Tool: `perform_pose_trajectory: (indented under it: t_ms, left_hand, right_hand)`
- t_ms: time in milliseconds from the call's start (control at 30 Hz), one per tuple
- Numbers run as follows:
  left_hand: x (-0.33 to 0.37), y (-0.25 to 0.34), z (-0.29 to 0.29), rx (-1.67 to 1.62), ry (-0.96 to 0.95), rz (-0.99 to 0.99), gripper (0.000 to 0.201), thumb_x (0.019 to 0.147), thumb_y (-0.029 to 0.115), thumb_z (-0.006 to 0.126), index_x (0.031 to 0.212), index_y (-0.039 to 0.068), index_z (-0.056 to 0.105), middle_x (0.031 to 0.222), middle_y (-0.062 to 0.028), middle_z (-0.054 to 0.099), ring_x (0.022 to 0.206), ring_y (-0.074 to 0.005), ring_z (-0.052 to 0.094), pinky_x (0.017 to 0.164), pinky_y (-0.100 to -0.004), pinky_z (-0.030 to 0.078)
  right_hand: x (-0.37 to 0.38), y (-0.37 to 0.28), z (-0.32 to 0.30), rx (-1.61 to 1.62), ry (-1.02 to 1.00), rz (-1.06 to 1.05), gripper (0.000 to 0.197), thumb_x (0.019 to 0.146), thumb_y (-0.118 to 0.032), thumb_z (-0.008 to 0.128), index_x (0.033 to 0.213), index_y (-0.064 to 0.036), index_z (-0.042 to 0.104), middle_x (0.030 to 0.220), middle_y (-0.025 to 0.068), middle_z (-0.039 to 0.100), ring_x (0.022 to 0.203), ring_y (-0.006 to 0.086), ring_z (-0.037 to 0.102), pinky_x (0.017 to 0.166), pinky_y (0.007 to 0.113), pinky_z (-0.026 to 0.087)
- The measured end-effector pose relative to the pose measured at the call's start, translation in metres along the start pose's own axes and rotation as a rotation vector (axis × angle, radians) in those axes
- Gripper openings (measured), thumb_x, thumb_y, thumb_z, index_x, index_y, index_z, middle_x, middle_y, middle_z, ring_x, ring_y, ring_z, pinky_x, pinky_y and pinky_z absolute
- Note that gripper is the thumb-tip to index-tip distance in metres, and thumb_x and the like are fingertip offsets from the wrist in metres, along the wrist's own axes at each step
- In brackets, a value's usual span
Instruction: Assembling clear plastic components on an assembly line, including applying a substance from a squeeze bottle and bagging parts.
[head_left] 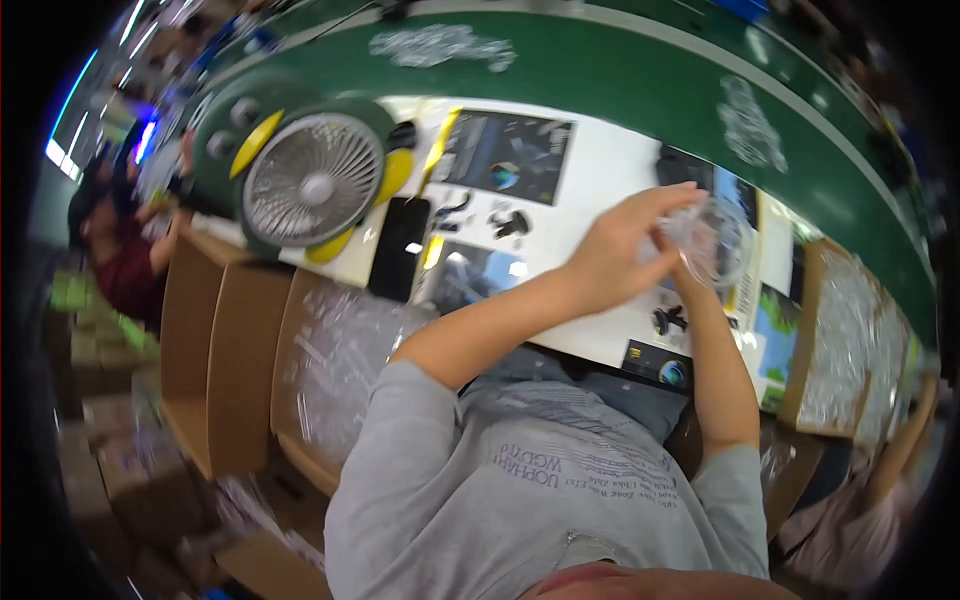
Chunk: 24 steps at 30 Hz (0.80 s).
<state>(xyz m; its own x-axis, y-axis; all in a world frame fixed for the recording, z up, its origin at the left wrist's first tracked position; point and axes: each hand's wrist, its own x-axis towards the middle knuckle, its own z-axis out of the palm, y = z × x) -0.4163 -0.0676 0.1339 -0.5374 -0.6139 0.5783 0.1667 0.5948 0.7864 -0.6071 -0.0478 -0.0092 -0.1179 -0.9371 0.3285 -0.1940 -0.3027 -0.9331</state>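
Observation:
Both my hands meet over the white work surface point(560, 245), a little right of the middle. My left hand point(625, 250) is closed, with thumb and fingers curled against a crumpled clear plastic piece point(722, 238) with a rounded, whitish outline. My right hand point(697, 250) is on the same plastic, which partly covers it, and its fingers are blurred. What the plastic contains, if anything, I cannot make out. Dark printed packages point(515, 155) and small black parts point(510, 222) lie on the surface left of my hands.
A green fan point(315, 185) with yellow trim stands at the left, beside a black phone point(400, 250). Cardboard boxes point(240, 340) flank me, one holding clear plastic bags point(345, 370). More bags point(845, 330) fill the right box. Crumpled plastic point(440, 47) lies on the green belt point(620, 60). Others work nearby.

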Motion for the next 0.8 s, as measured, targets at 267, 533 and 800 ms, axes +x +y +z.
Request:
perform_pose_trajectory:
  t_ms: [267,533,800]
  left_hand:
    - [-0.113,0.070,-0.122,0.804,0.173,0.454,0.021,0.070,0.002,0.062,0.089,0.007,0.055,0.098,-0.0125,0.062,0.079,-0.0266,0.060,0.069,-0.0361,0.048]
    - [-0.189,0.079,-0.201,0.703,1.140,0.072,0.011,0.086,-0.002,0.041,0.096,-0.001,0.045,0.096,-0.0156,0.053,0.084,-0.0220,0.053,0.078,-0.0312,0.045]
    - [-0.117,0.027,-0.118,0.603,0.436,0.200,0.015,0.083,-0.002,0.044,0.098,-0.001,0.045,0.091,-0.0190,0.054,0.080,-0.0234,0.053,0.072,-0.0327,0.046]
  right_hand:
    - [0.019,-0.094,0.036,-0.283,0.192,-0.010,0.016,0.079,-0.006,0.064,0.094,-0.0035,0.059,0.085,0.0023,0.058,0.080,0.0104,0.053,0.074,0.023,0.042]
    - [0.016,-0.088,0.028,-0.099,0.302,0.089,0.014,0.085,-0.010,0.059,0.098,-0.0051,0.057,0.094,0.0012,0.056,0.088,0.0090,0.051,0.080,0.022,0.040]
    - [0.020,-0.077,0.032,0.136,0.296,0.106,0.013,0.081,-0.007,0.062,0.093,-0.0062,0.058,0.093,0.0013,0.058,0.089,0.0099,0.053,0.079,0.026,0.042]
